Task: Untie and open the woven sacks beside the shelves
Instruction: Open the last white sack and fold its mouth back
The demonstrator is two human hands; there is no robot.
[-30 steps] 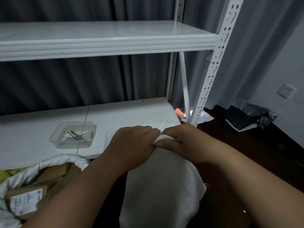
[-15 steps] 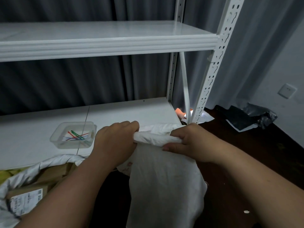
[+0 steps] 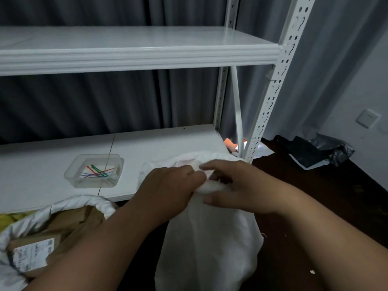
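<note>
A white woven sack (image 3: 210,244) stands on the floor in front of the lower shelf, its mouth rolled into a thick rim. My left hand (image 3: 168,190) grips the near part of that rim, fingers curled over the cloth. My right hand (image 3: 233,185) pinches the rolled rim right beside it, the two hands almost touching. The far side of the rim (image 3: 189,159) lies spread against the shelf edge. A second white sack (image 3: 27,223) at the lower left stands open with its rim rolled down, showing brown parcels (image 3: 33,250) inside.
A white metal shelving unit (image 3: 134,57) fills the view, its perforated post (image 3: 270,95) just behind my right hand. A clear plastic tub (image 3: 94,171) of coloured cable ties sits on the lower shelf. Dark plastic wrapping (image 3: 321,152) lies on the dark floor by the wall.
My hands first held the bunched top close together, then pulled it apart, and now have come together again on the near rim. The sack's mouth has spread wider toward the shelf.
</note>
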